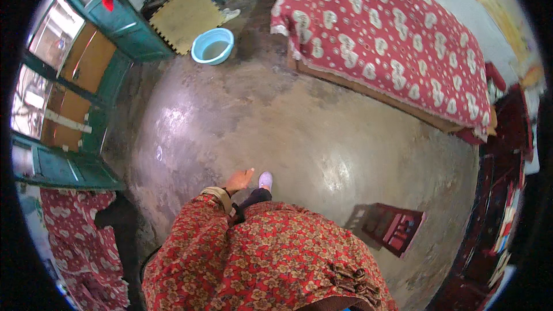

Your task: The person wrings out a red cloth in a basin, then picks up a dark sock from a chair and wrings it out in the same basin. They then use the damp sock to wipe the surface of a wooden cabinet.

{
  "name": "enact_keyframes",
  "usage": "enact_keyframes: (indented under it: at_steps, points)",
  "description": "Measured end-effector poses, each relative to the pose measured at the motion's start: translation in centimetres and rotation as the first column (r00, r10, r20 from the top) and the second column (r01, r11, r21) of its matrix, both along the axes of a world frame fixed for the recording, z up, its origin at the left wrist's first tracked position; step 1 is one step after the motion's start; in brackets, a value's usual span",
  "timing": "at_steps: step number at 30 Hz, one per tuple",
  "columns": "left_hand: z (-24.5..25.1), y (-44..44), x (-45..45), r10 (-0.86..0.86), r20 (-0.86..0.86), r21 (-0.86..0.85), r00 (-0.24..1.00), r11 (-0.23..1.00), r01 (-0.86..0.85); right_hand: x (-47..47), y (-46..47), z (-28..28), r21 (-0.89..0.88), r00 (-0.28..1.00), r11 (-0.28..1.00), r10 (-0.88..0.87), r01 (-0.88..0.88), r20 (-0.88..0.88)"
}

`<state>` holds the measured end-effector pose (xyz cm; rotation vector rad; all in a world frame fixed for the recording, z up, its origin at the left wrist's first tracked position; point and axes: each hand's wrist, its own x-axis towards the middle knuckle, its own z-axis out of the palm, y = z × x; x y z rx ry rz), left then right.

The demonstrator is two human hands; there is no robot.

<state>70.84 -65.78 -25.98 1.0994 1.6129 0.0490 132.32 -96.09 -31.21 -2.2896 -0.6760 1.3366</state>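
Observation:
My left hand [239,180] hangs over the concrete floor [276,125], its fingers close together and pointing right, with nothing visible in it. Just right of it shows one of my shoes, a light purple one [265,180]. The sleeve is of red flowered cloth [194,229], with a pale cuff and a dark band at the wrist. My right hand is out of view. Further ahead, a light blue plastic basin [212,46] with some liquid in it stands on the floor. A small dark red stool [393,226] stands to my right.
A piece of furniture under a red patterned cloth [380,39] stands ahead right. A yellow foam mat [185,17] leans behind the basin. Green doors [125,21] with glass are at the left, another patterned cloth [82,242] at the lower left. Dark red furniture [488,207] lines the right.

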Motion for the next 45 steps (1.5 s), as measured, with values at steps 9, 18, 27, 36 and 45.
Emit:
enact_keyframes:
  at_steps: [9, 18, 27, 36, 45]
  points:
    - [-1.2, 5.4, -9.4, 0.076, -0.17, 0.252, 0.983, 0.967, -0.031, -10.5, 28.9, 1.9, 0.077, 0.967, 0.963, 0.256, -0.257, 0.018]
    - [-3.4, 11.1, -11.9, 0.181, -0.109, 0.165, 0.977, 0.973, -0.162, -17.3, 44.9, -2.7, 0.035, 0.871, 0.871, 0.491, -0.491, -0.015]
    - [-4.4, 11.8, -18.3, 0.641, -0.022, 0.227, 0.767, 0.75, -0.621, -20.3, 63.2, -7.9, -0.034, 0.808, 0.807, 0.59, -0.59, -0.005]
    - [-11.9, 12.9, -23.6, 0.872, 0.138, -0.15, 0.469, 0.487, -0.861, -33.6, 89.0, 0.2, 0.456, 0.608, 0.406, 0.595, -0.792, 0.526]
    - [-16.2, 33.3, -38.1, 0.638, -0.075, 0.001, 0.766, 0.768, -0.64, -45.7, 96.8, 1.2, 0.409, 0.621, 0.471, 0.651, -0.782, 0.437]
